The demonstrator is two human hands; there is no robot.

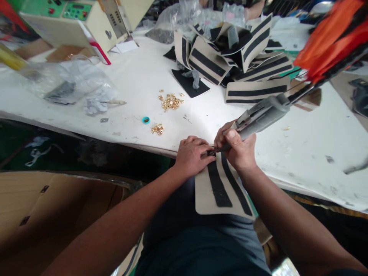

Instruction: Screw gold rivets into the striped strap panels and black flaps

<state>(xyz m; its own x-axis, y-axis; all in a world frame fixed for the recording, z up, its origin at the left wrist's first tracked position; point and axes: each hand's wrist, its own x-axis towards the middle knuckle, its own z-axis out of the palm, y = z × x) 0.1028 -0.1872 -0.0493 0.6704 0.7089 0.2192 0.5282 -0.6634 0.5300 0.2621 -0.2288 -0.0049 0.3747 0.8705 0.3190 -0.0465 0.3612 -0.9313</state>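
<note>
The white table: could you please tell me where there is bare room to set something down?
The table is bare between the gold fittings and the plastic bags, and right of the right hand. The striped pieces crowd the far side.

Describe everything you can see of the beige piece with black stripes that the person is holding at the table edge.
The striped piece is a flat beige panel with rounded lower corners and two black bands running along its length. It looks like stiff fabric or thin leather. It hangs from the white table edge down over the person's lap. The left hand presses its top end, and the right hand grips a grey tool set against that same end.
</note>
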